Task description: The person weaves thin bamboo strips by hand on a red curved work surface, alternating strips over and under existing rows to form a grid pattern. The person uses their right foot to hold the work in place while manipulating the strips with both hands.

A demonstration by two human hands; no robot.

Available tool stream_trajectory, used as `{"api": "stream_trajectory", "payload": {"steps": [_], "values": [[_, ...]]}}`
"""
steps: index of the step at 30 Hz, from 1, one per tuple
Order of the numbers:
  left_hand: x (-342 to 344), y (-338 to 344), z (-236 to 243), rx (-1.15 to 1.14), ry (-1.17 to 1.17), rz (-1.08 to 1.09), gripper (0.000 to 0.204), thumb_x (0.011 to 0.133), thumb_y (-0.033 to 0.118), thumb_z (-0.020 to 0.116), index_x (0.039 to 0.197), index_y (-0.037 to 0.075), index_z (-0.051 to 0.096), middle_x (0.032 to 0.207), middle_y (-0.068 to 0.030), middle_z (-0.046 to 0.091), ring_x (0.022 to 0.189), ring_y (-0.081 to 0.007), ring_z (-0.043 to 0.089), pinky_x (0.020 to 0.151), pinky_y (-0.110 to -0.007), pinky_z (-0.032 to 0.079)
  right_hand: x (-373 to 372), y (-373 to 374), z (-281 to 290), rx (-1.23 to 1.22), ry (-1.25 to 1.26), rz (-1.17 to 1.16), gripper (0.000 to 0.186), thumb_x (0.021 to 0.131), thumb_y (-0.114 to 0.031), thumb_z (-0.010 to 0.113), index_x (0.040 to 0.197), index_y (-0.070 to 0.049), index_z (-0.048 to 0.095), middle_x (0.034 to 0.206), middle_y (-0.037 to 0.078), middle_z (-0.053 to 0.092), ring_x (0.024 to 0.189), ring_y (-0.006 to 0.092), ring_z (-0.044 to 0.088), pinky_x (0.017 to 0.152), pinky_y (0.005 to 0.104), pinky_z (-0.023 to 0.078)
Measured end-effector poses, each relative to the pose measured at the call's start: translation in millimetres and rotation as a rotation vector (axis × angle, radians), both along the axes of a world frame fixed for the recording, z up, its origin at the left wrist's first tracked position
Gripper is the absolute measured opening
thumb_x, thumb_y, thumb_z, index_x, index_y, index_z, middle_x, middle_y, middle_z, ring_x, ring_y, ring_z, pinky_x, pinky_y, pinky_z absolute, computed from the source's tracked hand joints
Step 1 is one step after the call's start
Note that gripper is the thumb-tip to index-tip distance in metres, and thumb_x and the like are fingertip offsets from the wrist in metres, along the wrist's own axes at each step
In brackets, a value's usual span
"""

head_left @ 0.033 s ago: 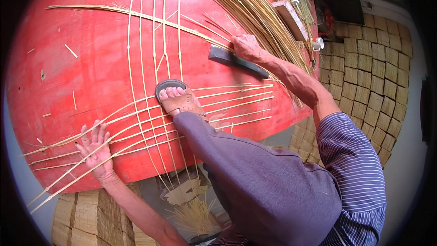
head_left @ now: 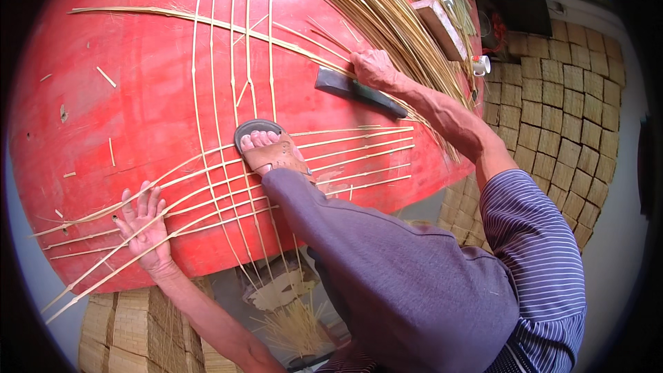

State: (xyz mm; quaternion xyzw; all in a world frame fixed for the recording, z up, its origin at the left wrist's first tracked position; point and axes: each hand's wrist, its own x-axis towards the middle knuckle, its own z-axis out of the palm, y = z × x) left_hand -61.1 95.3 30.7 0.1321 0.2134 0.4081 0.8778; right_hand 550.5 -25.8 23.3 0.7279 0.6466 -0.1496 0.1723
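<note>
Thin pale bamboo strips [head_left: 221, 186] cross in a loose lattice on a red tabletop [head_left: 138, 124]. My left hand [head_left: 143, 229] lies palm up at the lattice's left end, fingers spread; some strips pass over it and others run beneath. My right hand [head_left: 373, 69] is closed at the far right around the end of a long bamboo strip [head_left: 162, 12], which slants left across the upright ones. Just below that fist lies a dark, flat, bar-like tool [head_left: 360, 92]. My sandalled foot [head_left: 266, 148] presses on the crossing strips.
A thick bundle of long strips [head_left: 359, 0] lies along the far right, with a wooden block [head_left: 440, 30] on it. A white mug [head_left: 481, 65] stands beyond. Stacked woven bundles [head_left: 552, 117] fill the right side; more woven stacks [head_left: 131, 324] stand below the table's left front edge.
</note>
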Motion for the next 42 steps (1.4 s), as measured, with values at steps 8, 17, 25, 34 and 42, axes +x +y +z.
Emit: {"api": "stream_trajectory", "payload": {"steps": [8, 17, 25, 34, 42], "values": [[1, -1, 4, -0.005, 0.098, 0.021, 0.064, 0.106, 0.049, 0.038, 0.152, 0.005, 0.033, 0.152, -0.0330, 0.035, 0.137, -0.0454, 0.043, 0.109, -0.051, 0.045, 34, 7, 23, 0.287, 0.273, 0.133, 0.008, 0.080, -0.008, 0.055, 0.073, -0.005, 0.054, 0.067, 0.020, 0.060, 0.064, 0.0415, 0.062, 0.052, 0.0518, 0.046], [6, 0, 0, -0.011, 0.101, 0.016, 0.066, 0.105, 0.051, 0.039, 0.152, 0.005, 0.034, 0.151, -0.0322, 0.036, 0.137, -0.0445, 0.043, 0.110, -0.051, 0.044, 22, -25, 1, 0.046, 0.017, 0.015, 0.015, 0.084, -0.014, 0.055, 0.093, -0.003, 0.058, 0.077, 0.023, 0.067, 0.074, 0.0442, 0.067, 0.060, 0.0545, 0.052], [5, 1, 1, 0.005, 0.087, 0.004, 0.065, 0.106, 0.050, 0.037, 0.152, 0.005, 0.033, 0.152, -0.0322, 0.036, 0.138, -0.0446, 0.042, 0.110, -0.051, 0.044, 37, -15, 12, 0.326, 0.240, 0.005, 0.008, 0.079, -0.010, 0.061, 0.085, -0.007, 0.056, 0.081, 0.018, 0.064, 0.077, 0.0412, 0.065, 0.059, 0.0523, 0.049], [4, 1, 1, -0.028, 0.079, 0.034, 0.063, 0.106, 0.048, 0.040, 0.151, 0.005, 0.035, 0.153, -0.0288, 0.037, 0.141, -0.0423, 0.040, 0.113, -0.051, 0.041, -18, 32, 0, 0.184, 0.034, -0.012, 0.016, 0.087, -0.013, 0.054, 0.097, -0.002, 0.058, 0.091, 0.022, 0.067, 0.083, 0.0436, 0.067, 0.067, 0.0522, 0.054], [8, 1, 4, -0.019, 0.021, 0.020, 0.062, 0.106, 0.047, 0.039, 0.151, 0.005, 0.035, 0.153, -0.0290, 0.037, 0.142, -0.0414, 0.038, 0.113, -0.052, 0.040, 9, 48, -22, 0.224, 0.177, -0.003, 0.007, 0.076, -0.003, 0.053, 0.083, -0.002, 0.055, 0.081, 0.022, 0.063, 0.080, 0.0459, 0.062, 0.065, 0.0550, 0.047]]}}
